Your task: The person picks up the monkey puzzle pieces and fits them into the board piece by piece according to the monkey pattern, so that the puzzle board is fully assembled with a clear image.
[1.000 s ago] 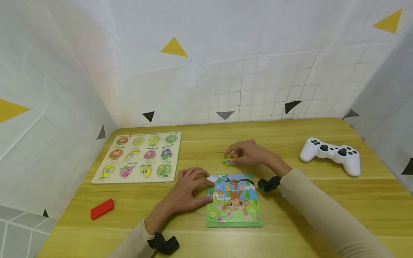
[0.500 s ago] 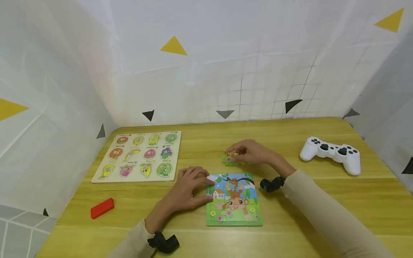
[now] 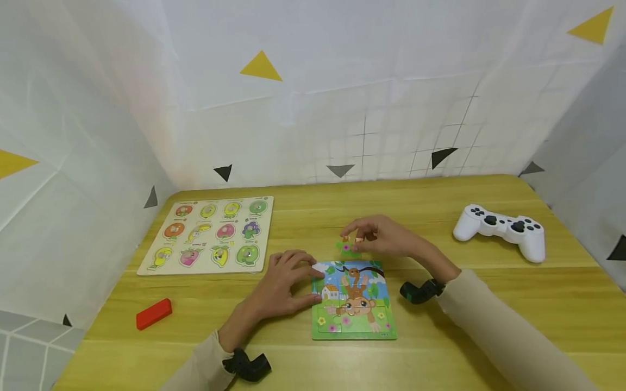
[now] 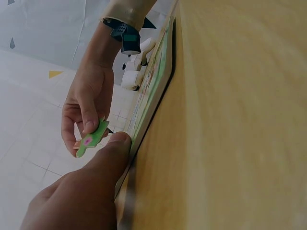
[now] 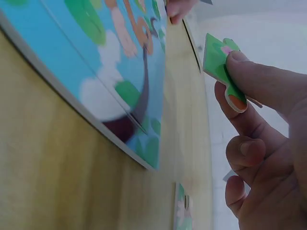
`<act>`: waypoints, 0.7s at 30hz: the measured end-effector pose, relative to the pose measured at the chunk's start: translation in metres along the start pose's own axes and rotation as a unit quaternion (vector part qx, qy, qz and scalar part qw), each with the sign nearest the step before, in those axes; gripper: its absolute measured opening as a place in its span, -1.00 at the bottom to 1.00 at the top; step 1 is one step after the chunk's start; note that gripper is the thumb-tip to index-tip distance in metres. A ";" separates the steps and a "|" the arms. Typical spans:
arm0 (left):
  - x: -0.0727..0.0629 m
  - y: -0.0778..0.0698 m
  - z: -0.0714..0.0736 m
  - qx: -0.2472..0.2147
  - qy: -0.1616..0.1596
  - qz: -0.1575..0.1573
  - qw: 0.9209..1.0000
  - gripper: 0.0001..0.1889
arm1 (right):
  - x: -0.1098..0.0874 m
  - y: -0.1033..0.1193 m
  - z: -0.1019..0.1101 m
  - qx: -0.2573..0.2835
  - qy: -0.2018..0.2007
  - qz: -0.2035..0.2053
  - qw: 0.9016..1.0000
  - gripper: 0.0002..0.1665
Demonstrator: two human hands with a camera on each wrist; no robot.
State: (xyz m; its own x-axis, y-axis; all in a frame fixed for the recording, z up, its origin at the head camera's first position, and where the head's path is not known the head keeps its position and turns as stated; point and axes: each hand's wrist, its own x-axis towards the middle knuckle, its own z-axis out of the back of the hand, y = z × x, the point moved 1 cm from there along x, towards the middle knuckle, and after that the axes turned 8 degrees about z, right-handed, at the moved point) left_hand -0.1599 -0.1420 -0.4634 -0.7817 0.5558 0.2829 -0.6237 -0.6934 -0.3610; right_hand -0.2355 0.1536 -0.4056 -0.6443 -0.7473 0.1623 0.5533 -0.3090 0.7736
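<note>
A square monkey jigsaw puzzle (image 3: 354, 304) lies on the wooden table in front of me. My left hand (image 3: 286, 288) rests at its left edge, thumb and fingertips touching the border with the fingers loosely bent. Just beyond the puzzle's far edge, my right hand (image 3: 383, 236) pinches a green puzzle piece (image 3: 346, 248) with a pink flower on it. The right wrist view shows this piece (image 5: 218, 64) tilted between thumb and forefinger, off the table. Another flat piece (image 5: 181, 208) lies on the table in that view; in the head view I cannot make it out.
A fruit peg board (image 3: 207, 236) lies at the back left. Nearer, on the left, is a red block (image 3: 154, 314). A white game controller (image 3: 500, 231) sits at the right. Patterned white cloth (image 3: 293, 119) stands behind the table (image 3: 293, 364).
My right wrist has shifted a little to the right and toward me, and the piece in its fingers has tilted. My left hand has stayed at the puzzle's edge.
</note>
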 end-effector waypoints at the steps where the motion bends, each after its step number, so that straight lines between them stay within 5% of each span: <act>1: 0.000 0.000 0.000 0.000 0.001 0.001 1.000 -0.58 | -0.002 0.002 -0.002 0.002 -0.001 0.003 1.000 -0.60; 21: 0.000 -0.001 0.001 -0.001 -0.001 -0.003 1.000 -0.57 | -0.027 0.018 -0.029 0.032 0.008 -0.002 0.999 -0.75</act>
State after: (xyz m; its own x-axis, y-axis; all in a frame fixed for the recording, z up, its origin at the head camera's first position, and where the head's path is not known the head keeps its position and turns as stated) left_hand -0.1593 -0.1420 -0.4620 -0.7782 0.5592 0.2859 -0.6280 -0.6890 -0.3618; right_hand -0.1926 0.1507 -0.4140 -0.6369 -0.7562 0.1498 0.5160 -0.2738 0.8116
